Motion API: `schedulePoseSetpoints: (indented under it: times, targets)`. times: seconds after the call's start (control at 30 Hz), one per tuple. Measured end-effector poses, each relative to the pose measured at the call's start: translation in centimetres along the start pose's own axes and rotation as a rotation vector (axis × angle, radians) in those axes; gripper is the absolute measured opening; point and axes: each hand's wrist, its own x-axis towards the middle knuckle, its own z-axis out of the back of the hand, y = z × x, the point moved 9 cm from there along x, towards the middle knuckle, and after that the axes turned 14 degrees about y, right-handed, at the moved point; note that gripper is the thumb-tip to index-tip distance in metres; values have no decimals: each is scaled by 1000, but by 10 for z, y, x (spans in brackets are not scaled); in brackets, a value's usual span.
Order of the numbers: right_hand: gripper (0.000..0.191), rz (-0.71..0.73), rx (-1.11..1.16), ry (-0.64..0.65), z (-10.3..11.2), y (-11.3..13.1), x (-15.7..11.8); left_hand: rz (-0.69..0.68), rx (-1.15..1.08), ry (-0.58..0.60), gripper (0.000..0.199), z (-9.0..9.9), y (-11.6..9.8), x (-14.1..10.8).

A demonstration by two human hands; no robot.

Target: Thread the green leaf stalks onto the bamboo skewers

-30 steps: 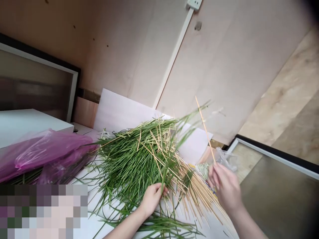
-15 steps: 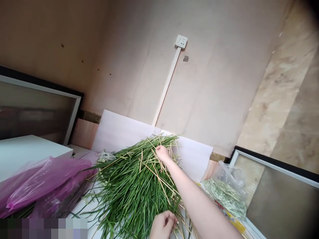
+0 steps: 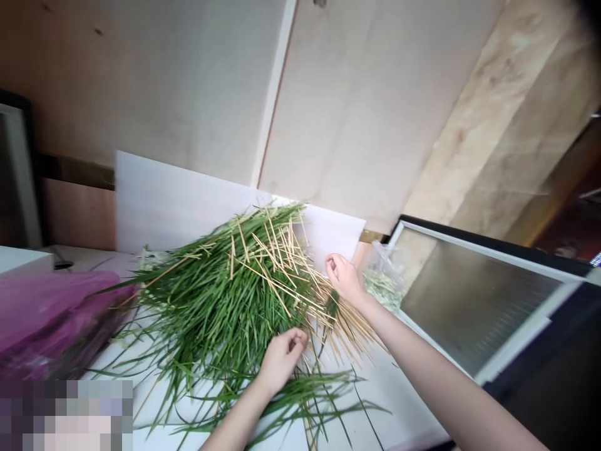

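A large heap of long, flat green leaves, like garlic chives (image 3: 220,307), lies on the white table. Thin wooden skewers (image 3: 270,269) are scattered over its top, and more skewers (image 3: 359,329) fan out at its right side. My left hand (image 3: 282,360) is at the heap's near right edge, fingers curled into a pinch; whatever they may hold is hidden. Right of the heap, above the skewers, my right hand (image 3: 345,275) has its thumb and fingers bent together. I cannot make out anything between them. Loose leaves (image 3: 323,391) lie in front of my left hand.
Purple plastic bags (image 3: 51,313) lie at the left, beside a white box (image 3: 23,262). A clear bag of pale green strips (image 3: 385,282) stands at the right, by a framed glass panel (image 3: 479,294). A white board (image 3: 173,194) leans against the wall behind.
My view has turned right and down. My right hand has left the top of the heap for the skewers at its right. My left hand stays at the near edge, with loose leaves now showing before it.
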Motion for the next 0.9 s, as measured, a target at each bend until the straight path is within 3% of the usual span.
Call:
schedulePoseSetpoints:
  times: [0.13,0.27,0.37,0.5,0.7,0.9]
  targets:
    - [20,-248,-68,231,-46,-100,-50,-8,23,27,26,-1,-5,2]
    - [19,-370,-84,507,-107,-149,-95,4,64,34,28,-3,-6,0]
    - [19,-414,-135,578,-136,-158,-113,4,85,41,25,-4,-5,0]
    - [19,-442,-211,608,-153,-157,-119,-5,74,47,21,-4,-5,0]
    - [19,-454,-261,631,-152,-167,-111,-20,52,65,18,-5,-9,-1]
    - [21,-347,-195,624,-139,-176,-124,-17,34,84,17,-8,-12,0]
